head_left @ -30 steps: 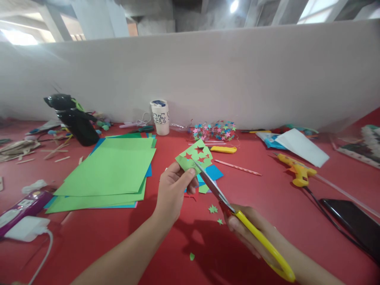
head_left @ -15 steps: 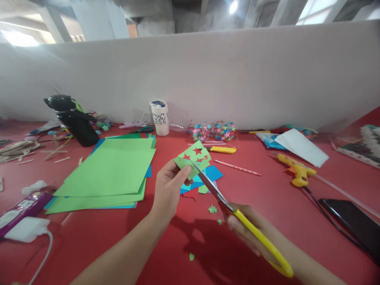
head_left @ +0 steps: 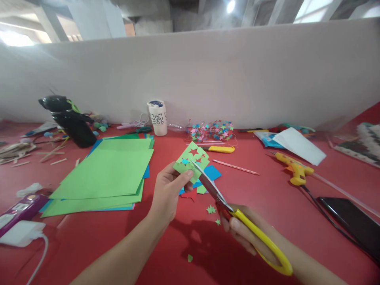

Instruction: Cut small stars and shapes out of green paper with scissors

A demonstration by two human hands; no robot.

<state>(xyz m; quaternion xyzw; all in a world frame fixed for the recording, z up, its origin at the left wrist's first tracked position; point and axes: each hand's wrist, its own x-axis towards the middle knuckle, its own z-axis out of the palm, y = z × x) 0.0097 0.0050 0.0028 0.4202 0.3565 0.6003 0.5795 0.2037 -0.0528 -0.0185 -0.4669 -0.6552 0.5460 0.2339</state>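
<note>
My left hand (head_left: pixel 170 186) pinches a small piece of light green paper (head_left: pixel 203 161) between thumb and fingers. Star-shaped holes run through the upper part of this paper. In my right hand (head_left: pixel 242 225) is a pair of scissors (head_left: pixel 261 236) with yellow and red handles, fingers wrapped in the grips. The blade tips lie against the green paper near my left thumb. Below the blades, small green paper stars (head_left: pixel 211 209) rest on the red table (head_left: pixel 142 257), and a green scrap (head_left: pixel 190 258) lies nearer me. Blue paper pieces (head_left: pixel 213 173) sit behind the scissors.
Green paper sheets (head_left: pixel 103 170) are stacked at left, beside a purple power strip (head_left: pixel 25 209). A black bottle (head_left: pixel 73 122) and white tumbler (head_left: pixel 158 118) stand behind. A yellow cutter (head_left: pixel 221 149), pencil (head_left: pixel 236 167), glue gun (head_left: pixel 295 168) and phone (head_left: pixel 347 217) lie to the right.
The green paper has turned a little in my left hand, and more of it shows below the blade tips. The scissors stay almost where they were. The view has shifted slightly.
</note>
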